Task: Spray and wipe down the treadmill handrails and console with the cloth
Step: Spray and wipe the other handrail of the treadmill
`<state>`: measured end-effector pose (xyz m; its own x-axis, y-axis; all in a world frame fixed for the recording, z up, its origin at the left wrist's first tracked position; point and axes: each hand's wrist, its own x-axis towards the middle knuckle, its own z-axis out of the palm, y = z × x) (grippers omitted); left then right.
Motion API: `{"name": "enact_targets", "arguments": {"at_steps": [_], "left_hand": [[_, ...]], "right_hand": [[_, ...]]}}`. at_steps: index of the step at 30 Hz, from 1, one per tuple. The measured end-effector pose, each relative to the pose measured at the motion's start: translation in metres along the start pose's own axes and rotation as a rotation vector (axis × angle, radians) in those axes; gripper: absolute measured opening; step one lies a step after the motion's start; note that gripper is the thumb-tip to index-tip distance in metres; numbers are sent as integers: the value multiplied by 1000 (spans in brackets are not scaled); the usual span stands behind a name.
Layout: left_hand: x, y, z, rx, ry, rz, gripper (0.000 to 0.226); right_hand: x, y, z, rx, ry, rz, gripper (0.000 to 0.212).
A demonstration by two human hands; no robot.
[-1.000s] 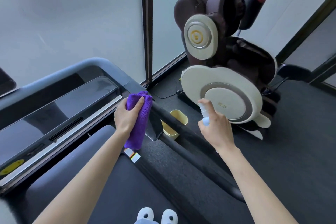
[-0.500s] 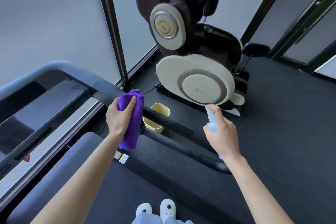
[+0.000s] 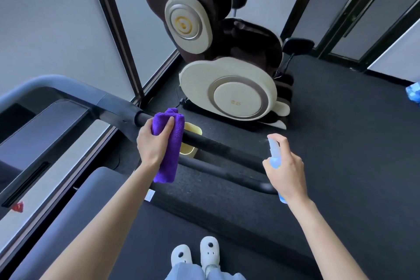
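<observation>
My left hand grips a folded purple cloth draped over the treadmill's black right handrail, near where the rail joins the grey frame. My right hand holds a small pale blue spray bottle upright beside the rail's near end, with the forefinger over its top and the nozzle facing the rail. The dark treadmill console lies at the left, apart from both hands.
A brown and cream massage chair stands just beyond the handrail on the dark floor. A yellow cup sits below the rail. Frosted window panels fill the back left. My white shoes stand on the treadmill belt.
My left hand has slid the cloth along the handrail away from the console end. The view has turned to the right, and my right hand with the bottle stays beside the rail.
</observation>
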<state>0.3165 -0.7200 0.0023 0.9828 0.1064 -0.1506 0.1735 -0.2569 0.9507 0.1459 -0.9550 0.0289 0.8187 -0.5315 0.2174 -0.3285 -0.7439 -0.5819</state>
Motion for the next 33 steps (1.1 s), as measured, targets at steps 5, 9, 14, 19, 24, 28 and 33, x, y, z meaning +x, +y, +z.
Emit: {"name": "enact_targets", "arguments": {"at_steps": [5,9,14,19,24,28,33], "left_hand": [[-2,1,8,0,7,11,41],[-11,0,10,-20,37,22,34],[-28,-5,14,4,84,52,47],[-61,-3,38,1,134,55,45],[-107,-11,61,-16,224,41,39],[-138,-26,70,7,286,-2,51],[-164,-32,77,-1,321,-33,56]], "right_hand": [[-20,9,-6,26,48,5,60],[-28,22,-10,-13,73,50,62],[-38,56,-22,4,91,94,61],[-50,96,-34,83,95,76,56],[-55,135,-49,124,67,10,55],[-71,163,-50,78,-92,-42,58],[-84,180,-43,112,-140,0,58]]}}
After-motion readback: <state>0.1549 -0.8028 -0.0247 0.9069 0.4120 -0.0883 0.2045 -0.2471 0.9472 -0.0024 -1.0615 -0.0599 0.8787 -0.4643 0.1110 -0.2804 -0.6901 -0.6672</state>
